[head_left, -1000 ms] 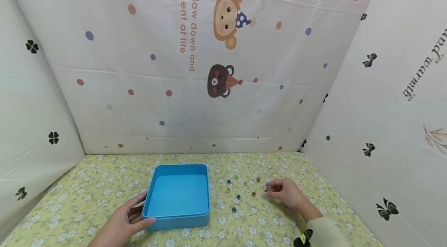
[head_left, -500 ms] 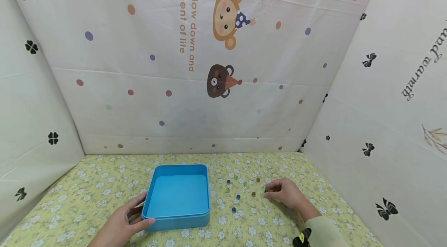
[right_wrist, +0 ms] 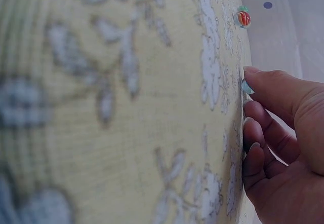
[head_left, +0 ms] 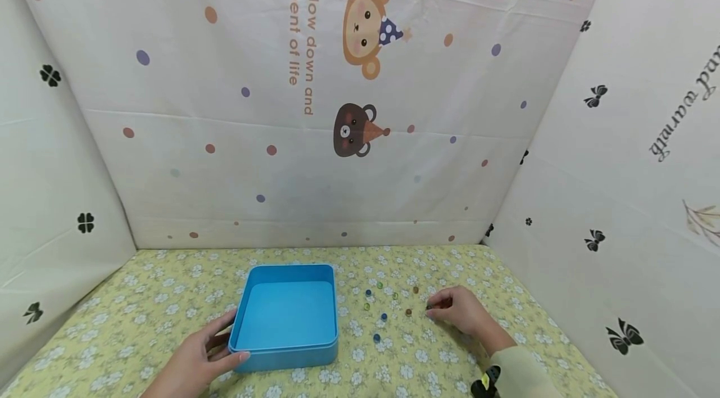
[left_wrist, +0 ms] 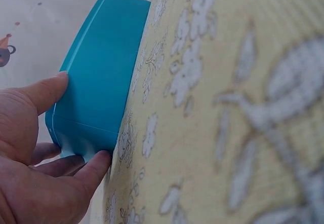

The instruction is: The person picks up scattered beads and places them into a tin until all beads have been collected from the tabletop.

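My left hand (head_left: 197, 354) holds the near left corner of an open square blue box (head_left: 294, 357). Its thumb lies on the front rim and its fingers on the left side, as the left wrist view also shows against the box (left_wrist: 104, 57). To the right of the box, my right hand (head_left: 462, 312) is low over the cloth and pinches a small glass marble (right_wrist: 246, 86) between thumb and forefinger. Most of that marble is hidden by the fingers. Near it lie loose marbles, among them a reddish-brown one (head_left: 409, 312), a blue one (head_left: 384, 317) and a green one (head_left: 395, 296).
A yellow flowered cloth (head_left: 394, 360) covers the table. Several marbles are scattered between the box and my right hand, with a blue one (head_left: 377, 338) nearest me. A white printed sheet (head_left: 304, 192) stands behind, and similar sheets flank both sides.
The right hand has shifted very slightly left at the marble under its fingertips. Left hand, box and the other marbles stay where they were.
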A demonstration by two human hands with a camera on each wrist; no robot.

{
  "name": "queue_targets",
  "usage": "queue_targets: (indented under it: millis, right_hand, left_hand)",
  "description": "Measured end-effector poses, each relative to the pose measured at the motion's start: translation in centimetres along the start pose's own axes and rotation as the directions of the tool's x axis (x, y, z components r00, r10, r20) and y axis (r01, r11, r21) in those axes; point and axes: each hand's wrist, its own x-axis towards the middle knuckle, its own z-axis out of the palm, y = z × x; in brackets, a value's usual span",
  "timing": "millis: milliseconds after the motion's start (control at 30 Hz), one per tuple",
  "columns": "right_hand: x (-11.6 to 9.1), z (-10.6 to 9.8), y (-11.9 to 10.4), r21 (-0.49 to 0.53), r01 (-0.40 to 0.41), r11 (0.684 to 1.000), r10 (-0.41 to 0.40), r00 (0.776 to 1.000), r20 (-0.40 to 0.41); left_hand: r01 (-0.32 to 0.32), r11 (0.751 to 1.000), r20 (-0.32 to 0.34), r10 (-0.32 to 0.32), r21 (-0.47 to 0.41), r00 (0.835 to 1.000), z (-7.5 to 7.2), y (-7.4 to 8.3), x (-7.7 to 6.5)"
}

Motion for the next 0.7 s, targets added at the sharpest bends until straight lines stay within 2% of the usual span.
queue_targets:
  millis: [700]
  right_hand:
    - [0.1,0.09,-0.01,-0.042,0.011,0.999,-0.012,1.0,-0.017]
  left_hand:
    - [-0.004,1.0,-0.014,0.004,0.007,1.0,0.0,0.17,-0.2]
